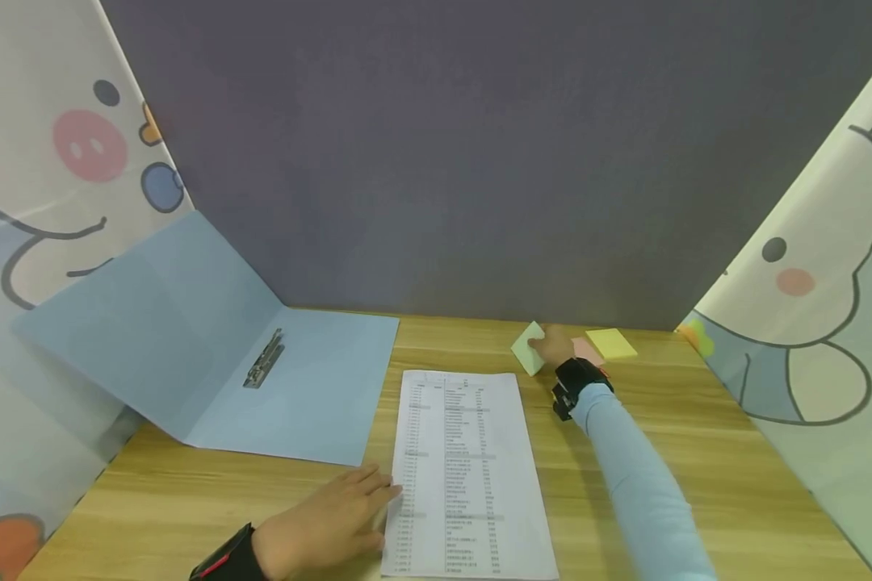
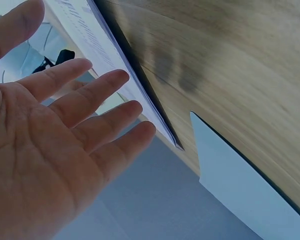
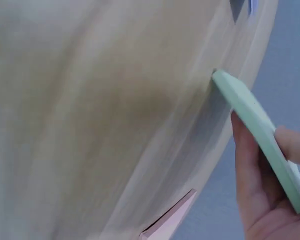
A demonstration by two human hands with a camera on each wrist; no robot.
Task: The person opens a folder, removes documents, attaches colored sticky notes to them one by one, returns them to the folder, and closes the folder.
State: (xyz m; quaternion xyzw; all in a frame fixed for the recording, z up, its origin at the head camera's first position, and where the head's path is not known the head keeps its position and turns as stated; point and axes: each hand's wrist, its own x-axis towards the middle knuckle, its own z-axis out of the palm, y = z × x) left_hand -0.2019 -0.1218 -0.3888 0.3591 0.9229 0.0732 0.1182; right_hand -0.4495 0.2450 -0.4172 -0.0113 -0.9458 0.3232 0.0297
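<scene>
My right hand [image 1: 555, 347] pinches a pale green sticky note pad [image 1: 527, 349] between thumb and fingers, tilted up at the back of the table. In the right wrist view the green pad [image 3: 260, 135] stands on edge between the thumb and fingers [image 3: 247, 175]. My left hand [image 1: 327, 520], fingers spread and fairly straight, is at the left edge of a stack of printed sheets [image 1: 468, 484]. The left wrist view shows the left palm [image 2: 45, 145] facing the camera, holding nothing. Whether its fingertips touch the paper I cannot tell.
Left of the sheets lies an open blue folder [image 1: 320, 379] with a metal clip [image 1: 264, 359], its cover raised. A pink pad [image 1: 587, 350] and a yellow pad [image 1: 611, 344] lie right of my right hand. A dark panel [image 1: 436, 161] stands behind the wooden table [image 1: 668, 476].
</scene>
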